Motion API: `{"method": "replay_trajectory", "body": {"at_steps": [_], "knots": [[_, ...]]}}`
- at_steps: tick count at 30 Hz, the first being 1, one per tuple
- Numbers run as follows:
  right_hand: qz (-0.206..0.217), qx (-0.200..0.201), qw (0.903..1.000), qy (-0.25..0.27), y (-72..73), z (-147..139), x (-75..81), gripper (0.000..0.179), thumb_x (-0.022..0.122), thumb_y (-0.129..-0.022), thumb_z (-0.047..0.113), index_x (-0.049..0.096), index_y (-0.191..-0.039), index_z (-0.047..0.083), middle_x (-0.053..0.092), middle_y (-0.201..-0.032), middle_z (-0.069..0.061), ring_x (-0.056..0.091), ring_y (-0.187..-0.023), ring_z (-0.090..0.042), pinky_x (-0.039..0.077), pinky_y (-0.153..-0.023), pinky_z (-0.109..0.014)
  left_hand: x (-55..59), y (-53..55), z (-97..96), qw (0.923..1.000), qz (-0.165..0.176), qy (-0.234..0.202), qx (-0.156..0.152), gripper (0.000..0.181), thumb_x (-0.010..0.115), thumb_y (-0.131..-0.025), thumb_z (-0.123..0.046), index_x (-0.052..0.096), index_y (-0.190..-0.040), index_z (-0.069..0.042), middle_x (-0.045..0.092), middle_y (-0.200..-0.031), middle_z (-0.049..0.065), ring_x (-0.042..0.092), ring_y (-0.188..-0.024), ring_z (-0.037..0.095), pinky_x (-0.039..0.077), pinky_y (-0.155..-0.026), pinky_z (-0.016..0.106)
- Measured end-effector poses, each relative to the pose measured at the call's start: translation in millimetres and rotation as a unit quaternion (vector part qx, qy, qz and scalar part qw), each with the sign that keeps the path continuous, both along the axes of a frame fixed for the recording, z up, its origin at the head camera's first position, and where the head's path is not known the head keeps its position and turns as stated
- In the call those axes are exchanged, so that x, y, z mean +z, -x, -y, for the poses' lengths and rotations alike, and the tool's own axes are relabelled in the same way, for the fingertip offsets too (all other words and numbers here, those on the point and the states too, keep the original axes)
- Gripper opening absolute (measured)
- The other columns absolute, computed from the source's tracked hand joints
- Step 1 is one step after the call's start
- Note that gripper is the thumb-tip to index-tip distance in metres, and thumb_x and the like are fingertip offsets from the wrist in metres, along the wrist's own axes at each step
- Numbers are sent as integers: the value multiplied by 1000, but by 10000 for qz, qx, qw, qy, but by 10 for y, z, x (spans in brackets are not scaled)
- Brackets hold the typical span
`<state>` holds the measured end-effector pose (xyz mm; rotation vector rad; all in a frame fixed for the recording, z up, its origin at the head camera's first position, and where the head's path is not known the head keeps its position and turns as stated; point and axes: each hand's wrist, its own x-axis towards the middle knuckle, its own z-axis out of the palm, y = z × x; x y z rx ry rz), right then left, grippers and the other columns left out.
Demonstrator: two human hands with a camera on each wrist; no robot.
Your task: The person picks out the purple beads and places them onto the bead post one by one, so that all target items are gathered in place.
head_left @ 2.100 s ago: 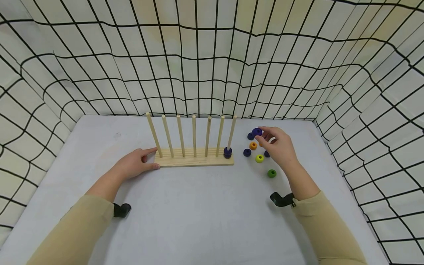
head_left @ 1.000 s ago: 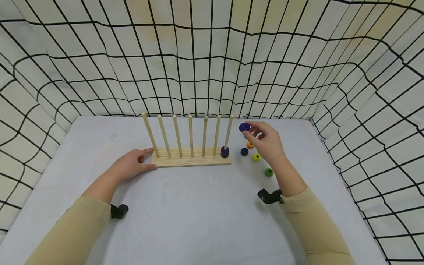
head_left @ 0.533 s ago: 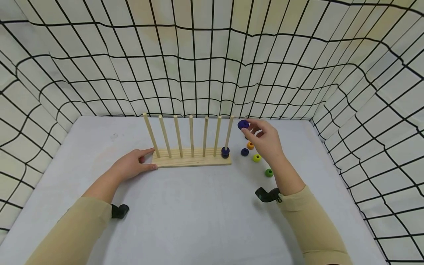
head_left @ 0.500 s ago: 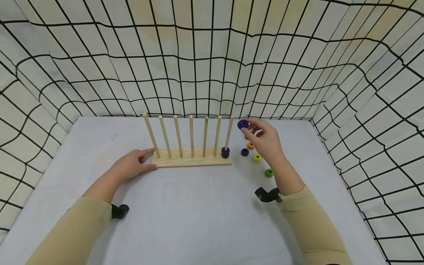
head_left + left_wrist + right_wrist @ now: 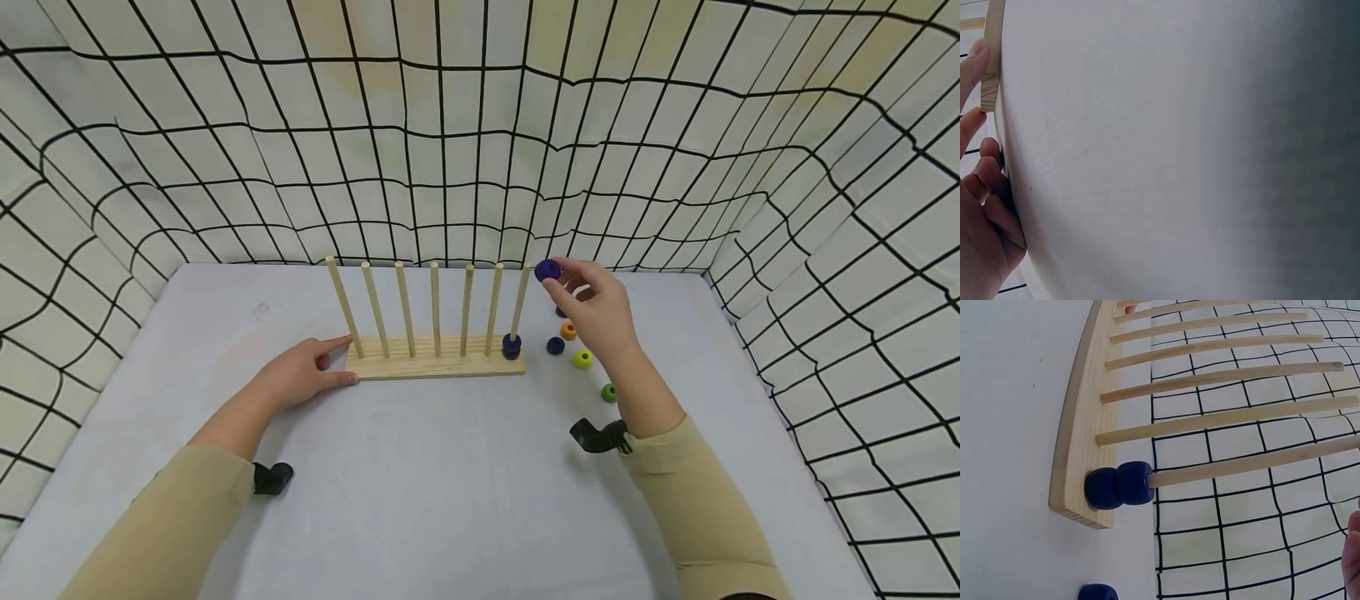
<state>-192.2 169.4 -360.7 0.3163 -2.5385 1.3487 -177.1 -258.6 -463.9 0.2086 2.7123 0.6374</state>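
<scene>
While flat, pegboard (image 5: pixel 427 367) (two blue beads (image 5: pixel 1119 485) on rightmost peg (image 5: pixel 1254 462)) in left hand's (image 5: pixel 302 372) seeming pinch, another bead (image 5: pixel 547 271) in right hand's (image 5: pixel 602 307).

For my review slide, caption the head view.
Right hand pinching a dark blue bead near the tip of the rightmost peg, left hand gripping the peg rack.
</scene>
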Motion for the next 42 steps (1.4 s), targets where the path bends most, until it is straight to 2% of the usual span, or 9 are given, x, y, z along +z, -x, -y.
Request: {"method": "replay_trajectory", "body": {"at_steps": [16,21,28,34,42], "knots": [[-398,200,9983,378,50,134,120,40,71,-94,29,65,-129,11,62,-101,-5,55,-95,-16,47,-82,-33,0,8,5,10000,-4,9,0,91,69,-82,-65,41,-152,-14,44,-87,7,42,-77,22,31,-65,36],[-410,237,9982,365,78,159,104,40,71,-94,29,65,-129,11,62,-100,-4,56,-94,-15,47,-82,-30,10,4,-4,10000,20,6,26,92,69,-82,-65,40,-152,-14,44,-87,8,41,-77,22,31,-65,37],[-423,381,9968,556,93,170,75,37,71,-93,26,66,-127,11,62,-99,-4,55,-90,-14,47,-80,-36,10,1,-9,10000,30,-9,42,91,69,-82,-65,40,-153,-14,43,-87,8,41,-77,22,31,-65,37],[-491,390,9970,458,93,175,73,36,72,-93,25,67,-126,10,62,-99,-4,56,-89,-13,46,-77,-30,13,-2,-12,10000,9,-2,29,90,69,-83,-64,40,-153,-14,43,-86,8,41,-77,22,31,-65,37],[-446,448,9972,392,99,180,54,38,73,-92,24,66,-127,10,62,-100,-5,55,-89,-14,46,-78,-30,10,-2,-5,10000,-8,-14,12,91,68,-83,-65,40,-153,-14,43,-87,7,41,-77,22,30,-65,37]]}}
